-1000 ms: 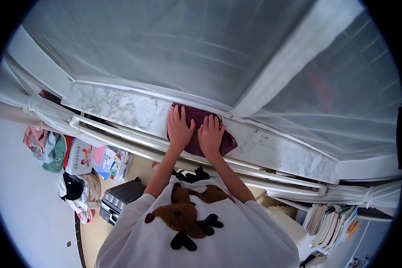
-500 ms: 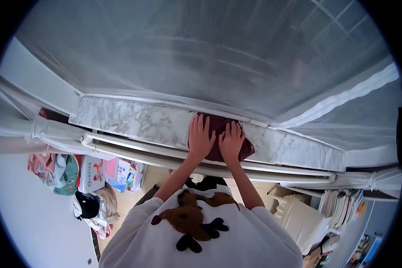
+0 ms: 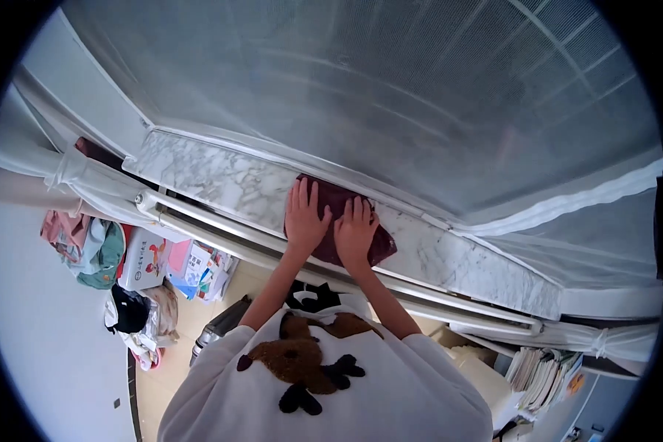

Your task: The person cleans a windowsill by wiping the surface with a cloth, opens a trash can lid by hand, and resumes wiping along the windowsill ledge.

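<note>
A dark maroon cloth or bag (image 3: 333, 197) lies on the marble window sill (image 3: 221, 173), against the window's lower frame. My left hand (image 3: 306, 219) rests flat on its left part with the fingers spread. On the right part lies my right hand (image 3: 355, 232), palm down, fingers apart and pointing towards the window. The cloth shows between my two hands and sticks out at the right as a shiny corner. Both palms hide some of its surface.
White rails (image 3: 221, 228) run along the sill's near side. Sheer curtain (image 3: 346, 81) covers the window. At lower left are clothes (image 3: 99, 250), a white box (image 3: 144, 259), papers (image 3: 195, 269) and a dark suitcase (image 3: 225, 320). Stacked books (image 3: 541, 376) stand at lower right.
The camera view has shifted and tilted. Both my hands stay on the maroon cloth, with little visible change in their pose.
</note>
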`<state>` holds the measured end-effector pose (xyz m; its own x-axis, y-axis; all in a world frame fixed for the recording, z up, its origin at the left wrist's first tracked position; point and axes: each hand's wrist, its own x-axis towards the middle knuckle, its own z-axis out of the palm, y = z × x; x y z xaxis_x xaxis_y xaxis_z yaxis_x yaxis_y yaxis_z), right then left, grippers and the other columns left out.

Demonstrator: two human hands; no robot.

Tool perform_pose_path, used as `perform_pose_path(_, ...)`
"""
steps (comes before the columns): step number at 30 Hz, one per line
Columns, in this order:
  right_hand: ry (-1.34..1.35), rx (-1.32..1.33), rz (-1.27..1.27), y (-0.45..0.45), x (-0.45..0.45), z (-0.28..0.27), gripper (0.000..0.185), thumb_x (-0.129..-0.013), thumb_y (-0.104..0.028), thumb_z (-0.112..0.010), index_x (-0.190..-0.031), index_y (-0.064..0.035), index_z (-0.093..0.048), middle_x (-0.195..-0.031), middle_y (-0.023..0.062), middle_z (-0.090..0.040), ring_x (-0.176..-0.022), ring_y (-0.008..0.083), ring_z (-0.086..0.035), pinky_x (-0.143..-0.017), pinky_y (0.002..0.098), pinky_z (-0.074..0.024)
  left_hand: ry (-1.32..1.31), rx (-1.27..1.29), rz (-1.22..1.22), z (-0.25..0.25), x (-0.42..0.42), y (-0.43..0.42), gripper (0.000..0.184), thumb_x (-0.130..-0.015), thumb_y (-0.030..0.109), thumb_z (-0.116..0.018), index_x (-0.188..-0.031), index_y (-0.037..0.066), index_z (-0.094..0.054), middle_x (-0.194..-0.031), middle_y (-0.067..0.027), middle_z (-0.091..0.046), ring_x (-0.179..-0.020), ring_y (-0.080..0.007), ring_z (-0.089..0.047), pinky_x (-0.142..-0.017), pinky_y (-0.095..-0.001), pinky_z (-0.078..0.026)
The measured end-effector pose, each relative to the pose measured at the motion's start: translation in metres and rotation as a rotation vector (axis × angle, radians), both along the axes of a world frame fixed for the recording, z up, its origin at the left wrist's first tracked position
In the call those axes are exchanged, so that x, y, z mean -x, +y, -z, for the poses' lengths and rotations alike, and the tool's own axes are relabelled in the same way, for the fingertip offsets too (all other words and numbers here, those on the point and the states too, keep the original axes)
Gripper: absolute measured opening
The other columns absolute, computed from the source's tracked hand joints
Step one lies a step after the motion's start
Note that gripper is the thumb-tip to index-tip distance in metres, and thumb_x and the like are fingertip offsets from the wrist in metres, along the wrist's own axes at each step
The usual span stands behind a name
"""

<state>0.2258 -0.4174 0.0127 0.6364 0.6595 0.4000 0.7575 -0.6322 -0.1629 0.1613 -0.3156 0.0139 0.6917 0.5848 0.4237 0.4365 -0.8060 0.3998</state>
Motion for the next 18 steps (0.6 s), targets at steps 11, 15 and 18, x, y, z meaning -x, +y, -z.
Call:
perform_pose_path(11, -0.015, 0.124, -0.018, 0.032, 0.011, -0.001, 0.046, -0.077, -0.022, -0.055, -0.117, -0.0001, -0.05, -0.121, 0.0139, -0.047, -0.115, 0.0289, -0.041, -0.095, 0.0502, -0.0294, 0.014, -0.008, -0.092, 0.002, 0.007, 0.023, 0.056, -0.078, 0.027, -0.055, -0.126, 0.0, -0.043, -0.132, -0.0206, -0.037, -0.127, -0.0355, -0.03, -0.106, -0.0461, -0.024)
perform_pose_path(15, -0.04, 0.101, -0.004, 0.037, 0.012, 0.003, 0.044, -0.077, -0.022, -0.055, -0.114, -0.0003, -0.052, -0.119, 0.0134, -0.048, -0.114, 0.0291, -0.041, -0.094, 0.0497, -0.0303, -0.043, -0.026, -0.068, 0.003, 0.007, 0.027, 0.055, -0.075, 0.024, -0.056, -0.122, -0.002, -0.045, -0.129, -0.023, -0.038, -0.125, -0.0385, -0.031, -0.105, -0.0476, -0.024)
perform_pose_path(18, -0.06, 0.102, 0.046, 0.046, 0.017, 0.003, 0.042, -0.077, -0.021, -0.054, -0.113, 0.0002, -0.053, -0.119, 0.0133, -0.049, -0.113, 0.0288, -0.042, -0.093, 0.0495, -0.0309, -0.027, -0.002, -0.021, 0.003, 0.011, 0.037, 0.055, -0.075, 0.024, -0.055, -0.122, -0.003, -0.045, -0.13, -0.0231, -0.037, -0.125, -0.0386, -0.031, -0.106, -0.0475, -0.024)
